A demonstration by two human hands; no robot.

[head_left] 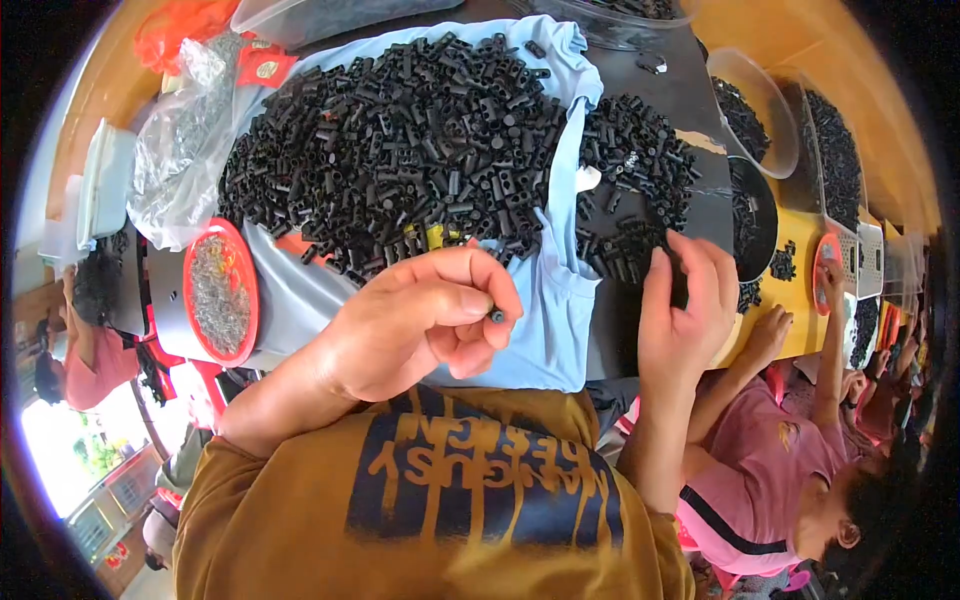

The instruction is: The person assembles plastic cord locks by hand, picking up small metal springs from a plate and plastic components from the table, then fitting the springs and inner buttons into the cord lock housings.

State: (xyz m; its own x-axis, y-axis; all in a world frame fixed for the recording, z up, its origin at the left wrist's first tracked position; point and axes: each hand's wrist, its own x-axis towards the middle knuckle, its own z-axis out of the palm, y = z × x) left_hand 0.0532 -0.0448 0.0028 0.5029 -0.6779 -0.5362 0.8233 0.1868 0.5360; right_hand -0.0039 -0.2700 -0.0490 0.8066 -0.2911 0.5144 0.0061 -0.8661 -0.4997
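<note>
My left hand [415,320] pinches a small dark cylindrical plastic piece [496,316] between thumb and forefinger, over the near edge of a light blue cloth [560,330]. Beyond it, a large heap of black plastic tube-like pieces [400,150] covers the cloth. At the right, my right hand [690,310] reaches to the near side of a smaller pile of similar black pieces [640,150]. Its thumb and fingers are apart, and no piece shows between them. Some of its fingertips are hard to make out against the dark pieces.
A red round tray [250,300] of small clear pieces stands left, beside a clear plastic bag [185,150]. Rightward are a black bowl [765,225] and clear tubs [780,110] with black parts. A co-worker in pink [770,470] sits close on the right.
</note>
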